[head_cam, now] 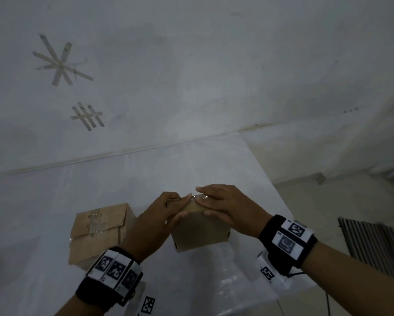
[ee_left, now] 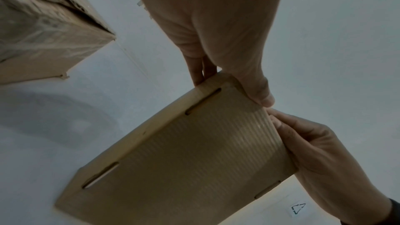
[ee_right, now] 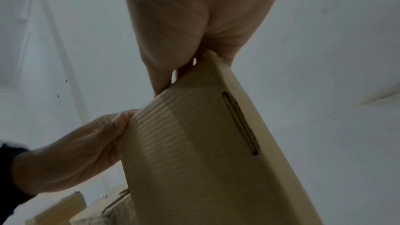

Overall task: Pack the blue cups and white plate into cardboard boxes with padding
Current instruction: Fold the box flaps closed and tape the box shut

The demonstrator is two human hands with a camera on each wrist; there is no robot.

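Observation:
A small closed cardboard box [head_cam: 200, 231] stands on the white table [head_cam: 43, 213] in front of me. My left hand [head_cam: 184, 206] grips its top left edge, fingers over the lid and thumb on the front face. From the right, my right hand [head_cam: 203, 202] holds the top edge, fingers laid flat across the lid and thumb on the front. Something shiny like clear tape [head_cam: 199, 197] glints on the lid between the fingertips. The left wrist view shows the box's ribbed side [ee_left: 194, 151] and both thumbs. No cups or plate are in view.
A second cardboard box [head_cam: 100, 231], closed with clear tape, sits just left of the held one. Clear plastic sheeting [head_cam: 228, 281] lies at the table's near edge. The table ends at the right [head_cam: 280, 201], with a striped mat [head_cam: 373, 245] on the floor beyond. A wall stands behind.

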